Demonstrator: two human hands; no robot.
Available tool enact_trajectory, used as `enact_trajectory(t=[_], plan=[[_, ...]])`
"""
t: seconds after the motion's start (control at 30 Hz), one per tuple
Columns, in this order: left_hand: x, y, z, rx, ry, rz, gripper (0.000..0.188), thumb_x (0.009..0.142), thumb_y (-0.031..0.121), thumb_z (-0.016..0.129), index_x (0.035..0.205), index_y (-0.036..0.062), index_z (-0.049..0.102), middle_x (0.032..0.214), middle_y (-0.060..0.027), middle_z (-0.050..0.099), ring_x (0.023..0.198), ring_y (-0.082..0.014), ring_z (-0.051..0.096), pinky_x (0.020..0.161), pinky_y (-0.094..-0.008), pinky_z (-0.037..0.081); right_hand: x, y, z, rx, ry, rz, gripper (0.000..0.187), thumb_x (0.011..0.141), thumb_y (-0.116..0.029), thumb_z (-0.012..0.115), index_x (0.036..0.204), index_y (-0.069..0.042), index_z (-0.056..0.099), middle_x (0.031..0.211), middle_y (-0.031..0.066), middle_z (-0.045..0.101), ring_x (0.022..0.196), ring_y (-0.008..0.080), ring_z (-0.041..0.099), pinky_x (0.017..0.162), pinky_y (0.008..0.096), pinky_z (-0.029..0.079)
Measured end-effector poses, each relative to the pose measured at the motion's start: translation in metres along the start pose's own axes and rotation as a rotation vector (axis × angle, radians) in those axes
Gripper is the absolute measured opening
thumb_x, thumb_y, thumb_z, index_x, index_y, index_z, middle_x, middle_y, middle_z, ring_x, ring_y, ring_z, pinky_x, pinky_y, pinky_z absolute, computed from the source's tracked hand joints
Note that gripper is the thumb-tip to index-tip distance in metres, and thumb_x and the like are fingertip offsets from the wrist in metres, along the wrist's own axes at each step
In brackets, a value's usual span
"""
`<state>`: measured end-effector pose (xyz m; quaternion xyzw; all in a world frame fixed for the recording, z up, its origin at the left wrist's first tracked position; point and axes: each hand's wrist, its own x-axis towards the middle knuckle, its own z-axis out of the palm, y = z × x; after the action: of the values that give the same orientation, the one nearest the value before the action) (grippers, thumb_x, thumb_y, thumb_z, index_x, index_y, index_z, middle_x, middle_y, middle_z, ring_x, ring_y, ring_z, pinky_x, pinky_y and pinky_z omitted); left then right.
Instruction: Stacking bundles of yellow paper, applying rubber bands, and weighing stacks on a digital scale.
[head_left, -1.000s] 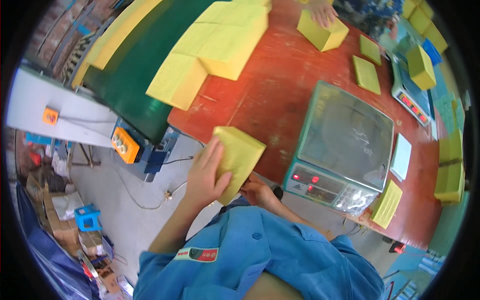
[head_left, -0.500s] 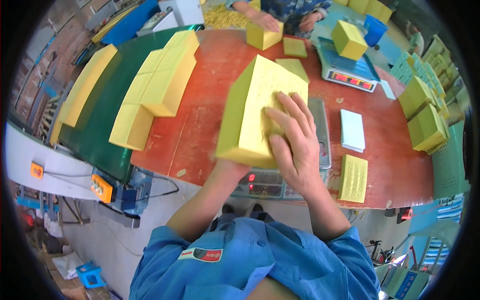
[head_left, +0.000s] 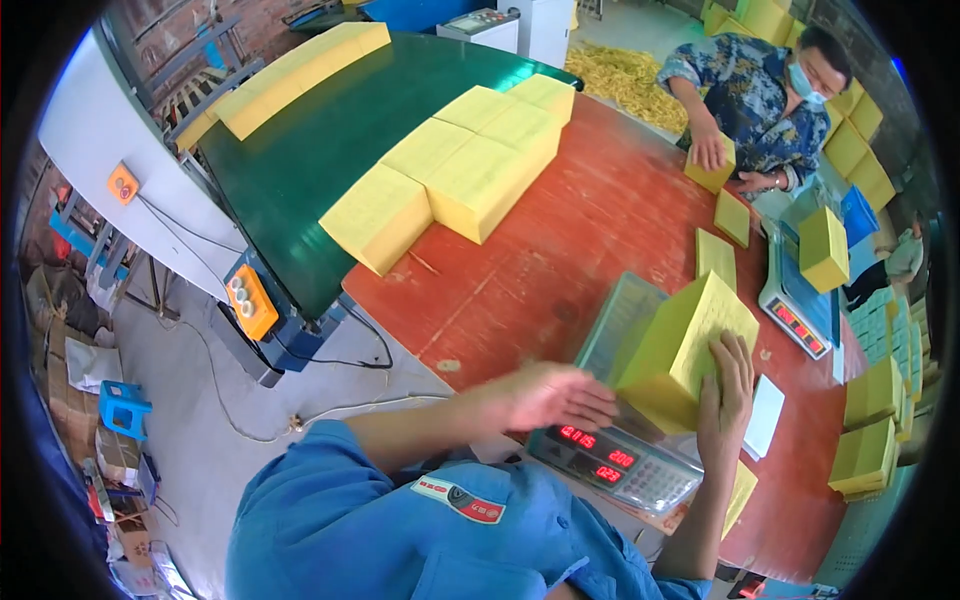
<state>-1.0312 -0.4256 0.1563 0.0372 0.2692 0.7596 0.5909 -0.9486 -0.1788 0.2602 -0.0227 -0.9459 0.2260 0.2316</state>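
A thick block of yellow paper (head_left: 672,350) rests tilted on the glassy platform of the near electronic scale (head_left: 612,318). Against its right face my right hand (head_left: 728,385) is pressed, fingers gripping the edge. My left hand (head_left: 555,398), slightly blurred, is off the block at its left; its fingers are stretched out with nothing in them. Red digits glow on the scale's front panel, just below the left hand. A thin yellow stack (head_left: 740,497) lies partly hidden by my right forearm, and a white pad of paper (head_left: 764,416) sits to the right.
Several yellow blocks (head_left: 480,165) stand joined along the green belt (head_left: 300,190). Across the red table (head_left: 520,270) a co-worker's hand (head_left: 708,148) rests on another block. A second scale (head_left: 800,290) bears a yellow block. Thin yellow slabs (head_left: 715,258) lie between.
My view has turned left. The block, held in both hands before, is now down on the scale. My left hand has come away from it; my right hand stays on its side.
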Motion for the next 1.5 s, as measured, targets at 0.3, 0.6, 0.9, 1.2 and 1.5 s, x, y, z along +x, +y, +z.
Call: enact_trajectory(t=[0.3, 0.6, 0.9, 1.2, 1.5], plan=[[-0.049, 0.25, -0.132, 2.083, 1.289, 0.781, 0.073, 0.085, 0.054, 0.062, 0.129, -0.0034, 0.053, 0.134, -0.0237, 0.053, 0.131, -0.0367, 0.044, 0.108, -0.048, 0.035, 0.07, -0.155, 0.042, 0.058, 0.091, -0.157, 0.04, 0.075, -0.001, 0.065, 0.115, -0.003, 0.065, 0.125, 0.0153, 0.063, 0.128, 0.0403, 0.05, 0.108, 0.0504, 0.038], [-0.035, 0.264, -0.118, 2.207, 0.991, 0.384, 0.09, 0.074, 0.044, 0.075, 0.143, -0.0006, 0.04, 0.151, -0.0232, 0.035, 0.143, -0.0406, 0.027, 0.12, -0.0513, 0.018, 0.272, -0.156, 0.334, 0.327, -0.124, -0.419, 0.024, 0.088, -0.008, 0.054, 0.109, -0.002, 0.064, 0.108, 0.0195, 0.067, 0.098, 0.0374, 0.064, 0.086, 0.0444, 0.051], [-0.085, 0.217, -0.116, 2.241, 0.348, 0.534, 0.08, 0.065, 0.027, 0.076, 0.133, -0.0044, 0.047, 0.138, -0.0227, 0.048, 0.139, -0.0373, 0.035, 0.116, -0.0537, 0.026, 0.193, -0.131, 0.269, 0.06, -0.365, -0.246, 0.026, 0.09, -0.026, 0.055, 0.1, -0.006, 0.068, 0.091, 0.0194, 0.068, 0.086, 0.0382, 0.065, 0.079, 0.048, 0.05], [-0.221, 0.054, -0.13, 0.727, 0.964, 0.697, 0.042, 0.083, 0.008, 0.057, 0.125, 0.0023, 0.057, 0.113, -0.0094, 0.06, 0.111, -0.0209, 0.058, 0.095, -0.0385, 0.046, 0.025, -0.175, 0.194, 0.217, -0.48, 0.15, 0.048, 0.086, -0.03, 0.068, 0.123, -0.002, 0.058, 0.11, 0.0221, 0.065, 0.098, 0.0389, 0.064, 0.085, 0.0454, 0.051], [-0.183, -0.043, -0.088, 0.06, 0.689, 0.671, 0.097, 0.092, 0.057, 0.058, 0.158, 0.0141, 0.002, 0.149, -0.0188, 0.038, 0.135, -0.0295, 0.043, 0.112, -0.0435, 0.033, -0.033, -0.165, 0.187, 0.305, -0.469, 0.071, 0.047, 0.084, -0.03, 0.069, 0.119, 0.0, 0.058, 0.109, 0.0234, 0.065, 0.099, 0.0396, 0.064, 0.084, 0.045, 0.051]])
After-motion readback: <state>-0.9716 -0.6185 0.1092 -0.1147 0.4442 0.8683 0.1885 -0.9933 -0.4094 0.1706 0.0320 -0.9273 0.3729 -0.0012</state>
